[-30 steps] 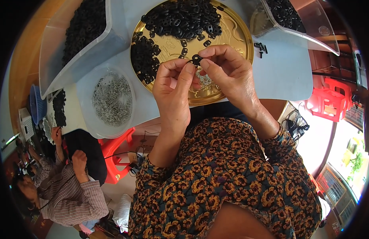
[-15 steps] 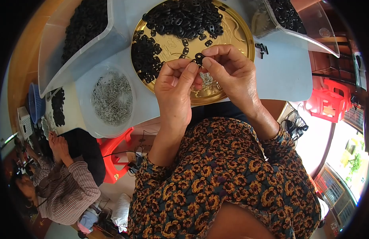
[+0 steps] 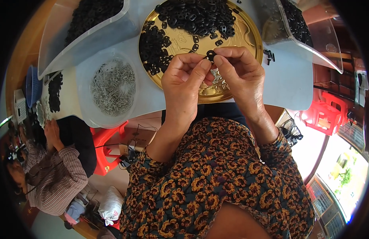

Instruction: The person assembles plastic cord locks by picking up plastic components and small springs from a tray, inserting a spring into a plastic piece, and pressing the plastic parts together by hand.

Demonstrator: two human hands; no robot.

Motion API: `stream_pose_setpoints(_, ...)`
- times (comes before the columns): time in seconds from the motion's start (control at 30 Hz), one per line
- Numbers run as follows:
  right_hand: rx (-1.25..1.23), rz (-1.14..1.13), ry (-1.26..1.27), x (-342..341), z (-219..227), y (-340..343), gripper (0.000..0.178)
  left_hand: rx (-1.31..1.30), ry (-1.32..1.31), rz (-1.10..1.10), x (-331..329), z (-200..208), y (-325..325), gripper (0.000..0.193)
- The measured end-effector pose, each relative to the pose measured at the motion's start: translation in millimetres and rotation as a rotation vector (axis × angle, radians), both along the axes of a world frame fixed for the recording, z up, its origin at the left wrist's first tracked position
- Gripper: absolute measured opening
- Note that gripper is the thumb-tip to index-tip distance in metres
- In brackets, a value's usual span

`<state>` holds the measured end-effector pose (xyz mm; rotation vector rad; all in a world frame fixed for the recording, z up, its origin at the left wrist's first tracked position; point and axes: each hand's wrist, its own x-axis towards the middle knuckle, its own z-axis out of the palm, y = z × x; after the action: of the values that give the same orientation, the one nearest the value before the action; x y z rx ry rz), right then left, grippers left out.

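Blk part over tray, stool nearby

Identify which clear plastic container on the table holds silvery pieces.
The round tub left of the gold tray: its silvery pieces set it apart; the upper-left bin and upper-right bin hold black pieces.

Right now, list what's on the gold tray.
On the gold tray: a large black heap, a smaller black heap, loose black pieces and silvery parts. The left hand and right hand cover part of its near side; nothing beneath the heaps shows.
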<state>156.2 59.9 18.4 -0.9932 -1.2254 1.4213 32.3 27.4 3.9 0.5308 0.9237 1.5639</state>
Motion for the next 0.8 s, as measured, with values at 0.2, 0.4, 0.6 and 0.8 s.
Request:
stream_pose_setpoints(0.2,-0.026,-0.047,0.032,-5.5,0.4,-5.0,0.015,0.006,-0.046,0.020,-0.3,-2.7,-3.2,0.012)
stream_pose_setpoints(0.4,-0.039,-0.011,0.011,-9.1,-6.2,-2.6,0.016,0.002,-0.002,0.029,-4.2,-6.0,-0.8,0.011)
stream_pose_setpoints(0.6,-0.039,-0.032,0.053,-16.2,-6.7,-0.7,0.017,0.011,-0.001,0.071,-5.7,0.2,3.0,0.011)
stream_pose_setpoints(0.8,-0.053,-0.036,0.135,-9.0,-5.4,5.2,0.017,0.013,0.011,0.059,-3.0,3.9,5.6,0.012)
